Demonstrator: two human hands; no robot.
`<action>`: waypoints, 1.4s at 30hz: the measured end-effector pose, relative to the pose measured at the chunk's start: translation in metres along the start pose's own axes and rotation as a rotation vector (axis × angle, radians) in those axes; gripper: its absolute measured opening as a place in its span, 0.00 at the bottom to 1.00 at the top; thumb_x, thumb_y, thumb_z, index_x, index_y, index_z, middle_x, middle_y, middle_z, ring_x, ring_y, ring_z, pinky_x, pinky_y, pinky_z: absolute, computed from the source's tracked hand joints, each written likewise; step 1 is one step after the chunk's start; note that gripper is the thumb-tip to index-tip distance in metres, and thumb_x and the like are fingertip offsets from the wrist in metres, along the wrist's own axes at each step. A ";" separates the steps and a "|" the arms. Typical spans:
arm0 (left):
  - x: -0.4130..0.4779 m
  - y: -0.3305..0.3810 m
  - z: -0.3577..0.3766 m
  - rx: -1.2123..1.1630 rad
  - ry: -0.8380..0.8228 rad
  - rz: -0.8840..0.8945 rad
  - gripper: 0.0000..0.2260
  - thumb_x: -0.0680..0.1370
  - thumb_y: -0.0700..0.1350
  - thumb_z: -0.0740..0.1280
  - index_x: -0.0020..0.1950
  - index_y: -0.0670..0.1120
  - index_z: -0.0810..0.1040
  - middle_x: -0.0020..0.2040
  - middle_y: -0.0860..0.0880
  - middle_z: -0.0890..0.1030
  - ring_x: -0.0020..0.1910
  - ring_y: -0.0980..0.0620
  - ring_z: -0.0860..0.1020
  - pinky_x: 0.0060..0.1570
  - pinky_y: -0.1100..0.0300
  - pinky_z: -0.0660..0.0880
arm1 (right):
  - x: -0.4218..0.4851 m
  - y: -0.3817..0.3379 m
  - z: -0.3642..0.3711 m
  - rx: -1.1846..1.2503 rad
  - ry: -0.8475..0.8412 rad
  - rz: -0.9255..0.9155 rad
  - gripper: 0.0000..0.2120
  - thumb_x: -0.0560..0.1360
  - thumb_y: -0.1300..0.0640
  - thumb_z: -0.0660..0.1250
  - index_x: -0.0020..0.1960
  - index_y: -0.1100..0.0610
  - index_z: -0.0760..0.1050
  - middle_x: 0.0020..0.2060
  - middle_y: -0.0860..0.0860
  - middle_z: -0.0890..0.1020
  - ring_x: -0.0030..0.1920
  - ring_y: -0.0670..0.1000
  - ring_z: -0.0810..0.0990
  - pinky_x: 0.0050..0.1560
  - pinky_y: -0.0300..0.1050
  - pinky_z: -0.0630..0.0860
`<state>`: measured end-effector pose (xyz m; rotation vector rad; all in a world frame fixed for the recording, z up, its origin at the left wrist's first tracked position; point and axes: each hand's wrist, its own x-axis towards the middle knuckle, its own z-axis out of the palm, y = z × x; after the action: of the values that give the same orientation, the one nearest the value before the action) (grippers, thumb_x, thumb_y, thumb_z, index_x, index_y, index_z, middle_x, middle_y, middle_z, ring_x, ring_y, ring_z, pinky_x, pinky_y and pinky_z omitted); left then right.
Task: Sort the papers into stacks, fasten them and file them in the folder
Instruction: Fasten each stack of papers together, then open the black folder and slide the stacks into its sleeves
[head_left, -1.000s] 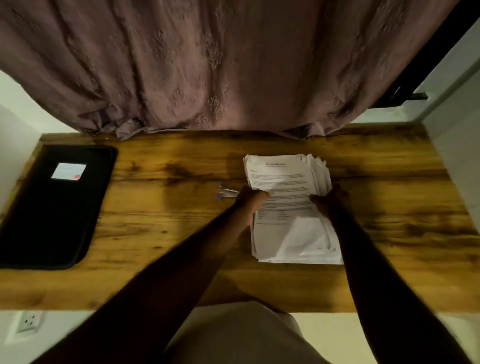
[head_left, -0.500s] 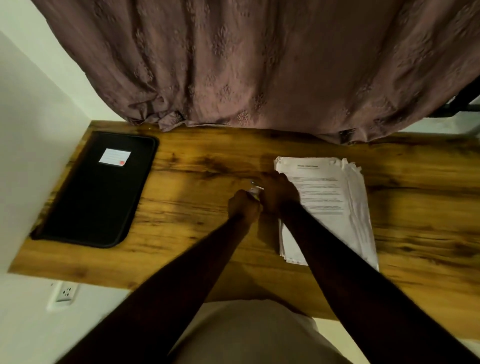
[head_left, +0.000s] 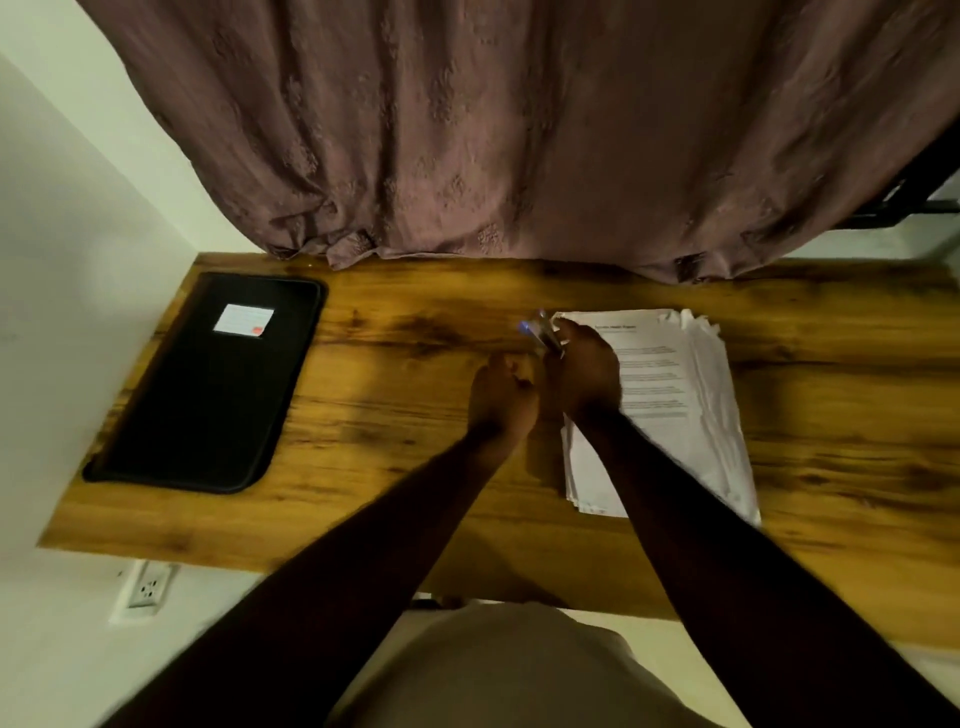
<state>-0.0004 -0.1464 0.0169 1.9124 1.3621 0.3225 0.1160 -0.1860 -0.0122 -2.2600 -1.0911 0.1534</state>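
Wooden desk (head_left: 831, 415) spans 9 to 3 o'clock. Mauve embroidered curtain (head_left: 519, 130) at 12. White wall (head_left: 62, 260) at 9; wall outlet (head_left: 148, 590) at 7. Lighting dim.

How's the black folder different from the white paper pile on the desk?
The black rectangular folder is neat-edged, bears a white label, and lies untouched at the left; the white paper pile is ragged-edged and partly under the right forearm. Both lie flat on the wooden desk.

Setting: home study nook. Wood-grain desk (head_left: 415, 509) fitted against a white wall (head_left: 62, 260) at 9 o'clock. Mauve embroidered curtain (head_left: 519, 130) hangs to the desk's far edge, 12 o'clock. Wall socket (head_left: 148, 590) below the desk, 7 o'clock. Black folder (head_left: 208, 395), 10 o'clock; stack of papers (head_left: 691, 395), 2 o'clock.
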 end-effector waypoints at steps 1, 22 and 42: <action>-0.003 0.007 0.006 0.002 -0.015 0.035 0.13 0.81 0.41 0.64 0.64 0.41 0.75 0.61 0.42 0.79 0.60 0.43 0.78 0.48 0.57 0.73 | 0.000 0.006 -0.008 0.005 0.033 0.018 0.16 0.77 0.48 0.65 0.64 0.48 0.76 0.52 0.53 0.83 0.52 0.57 0.81 0.51 0.52 0.77; -0.064 0.048 0.091 0.354 -0.407 0.570 0.22 0.79 0.47 0.69 0.71 0.44 0.68 0.65 0.41 0.74 0.64 0.43 0.74 0.58 0.51 0.76 | -0.110 0.194 -0.118 -0.072 0.316 0.733 0.24 0.77 0.37 0.65 0.53 0.57 0.83 0.47 0.58 0.85 0.48 0.62 0.83 0.46 0.48 0.76; -0.034 0.016 0.053 0.296 -0.390 0.274 0.34 0.74 0.53 0.71 0.76 0.51 0.62 0.73 0.44 0.68 0.75 0.39 0.62 0.69 0.45 0.70 | -0.081 0.139 -0.076 -0.103 -0.081 0.538 0.40 0.75 0.39 0.70 0.78 0.55 0.59 0.74 0.59 0.66 0.73 0.64 0.64 0.70 0.63 0.66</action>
<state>0.0281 -0.2014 -0.0010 2.2660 0.9289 -0.1286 0.1827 -0.3477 -0.0443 -2.6133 -0.5116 0.4177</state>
